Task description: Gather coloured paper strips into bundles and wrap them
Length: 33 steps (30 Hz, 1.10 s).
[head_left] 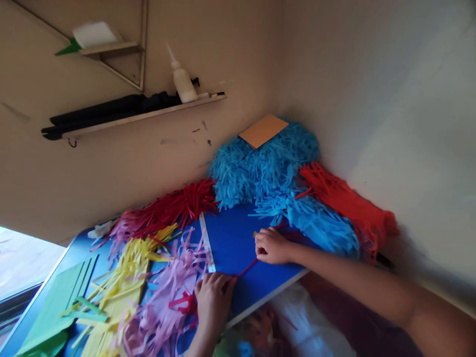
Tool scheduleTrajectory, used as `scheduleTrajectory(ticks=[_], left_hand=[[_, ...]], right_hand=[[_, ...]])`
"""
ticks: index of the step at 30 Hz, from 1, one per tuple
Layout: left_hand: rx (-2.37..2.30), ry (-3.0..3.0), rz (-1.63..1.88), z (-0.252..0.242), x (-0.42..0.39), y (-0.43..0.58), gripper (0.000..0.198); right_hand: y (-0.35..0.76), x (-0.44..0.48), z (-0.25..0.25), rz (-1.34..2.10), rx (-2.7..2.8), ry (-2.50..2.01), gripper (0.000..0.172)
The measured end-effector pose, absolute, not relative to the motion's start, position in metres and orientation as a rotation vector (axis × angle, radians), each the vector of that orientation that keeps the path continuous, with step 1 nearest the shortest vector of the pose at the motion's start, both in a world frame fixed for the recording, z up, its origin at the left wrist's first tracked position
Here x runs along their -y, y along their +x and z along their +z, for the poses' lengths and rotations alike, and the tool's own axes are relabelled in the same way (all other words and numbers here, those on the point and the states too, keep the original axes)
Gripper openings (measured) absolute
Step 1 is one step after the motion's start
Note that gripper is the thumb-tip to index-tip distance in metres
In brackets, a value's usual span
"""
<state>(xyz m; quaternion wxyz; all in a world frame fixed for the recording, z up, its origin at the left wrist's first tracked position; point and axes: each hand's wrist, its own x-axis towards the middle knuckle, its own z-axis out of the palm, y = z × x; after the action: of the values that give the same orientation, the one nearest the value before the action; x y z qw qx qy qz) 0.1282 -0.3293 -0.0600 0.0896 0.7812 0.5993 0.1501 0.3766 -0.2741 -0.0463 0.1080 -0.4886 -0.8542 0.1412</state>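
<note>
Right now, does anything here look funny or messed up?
A flat orange sheet tilts atop shaggy blue fringe, so it seems misplaced. Dark marks make the wall below the shelf look dirty. The thin reddish strip between left hand and right hand looks straight.

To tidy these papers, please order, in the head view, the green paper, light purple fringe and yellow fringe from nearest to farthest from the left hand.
From the left hand:
1. Light purple fringe: just beside it, on its left.
2. Yellow fringe: farther left, past the first.
3. Green paper: farthest left of the three.
</note>
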Motion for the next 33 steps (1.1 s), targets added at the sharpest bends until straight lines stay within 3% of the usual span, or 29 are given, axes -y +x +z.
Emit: scheduleTrajectory(ticks=[7, 13, 19, 26, 30, 33], left_hand=[[-1.792, 2.431, 0.329, -0.039, 0.324, 0.144, 0.013], [-1.464, 2.725, 0.261, -0.04, 0.324, 0.146, 0.045], [-1.451, 2.751, 0.333, -0.047, 0.325, 0.149, 0.034], [-1.493, 2.76, 0.576, -0.061, 0.324, 0.156, 0.026], [-1.566, 2.752, 0.757, -0.055, 0.326, 0.153, 0.026], [-1.449, 2.807, 1.136, -0.026, 0.345, 0.142, 0.018]], right_hand=[[0.364, 0.263, -0.033, 0.466, 2.557, -1.604, 0.01], [0.365, 0.267, -0.025, 0.462, 2.584, -1.639, 0.008], [0.353, 0.287, -0.036, -0.072, 2.826, -0.834, 0.012], [0.339, 0.275, -0.053, -0.427, 2.876, -0.523, 0.022], [0.333, 0.287, -0.038, -0.201, 2.761, -0.794, 0.017], [0.334, 0.317, -0.007, 0.328, 2.412, -1.087, 0.016]])
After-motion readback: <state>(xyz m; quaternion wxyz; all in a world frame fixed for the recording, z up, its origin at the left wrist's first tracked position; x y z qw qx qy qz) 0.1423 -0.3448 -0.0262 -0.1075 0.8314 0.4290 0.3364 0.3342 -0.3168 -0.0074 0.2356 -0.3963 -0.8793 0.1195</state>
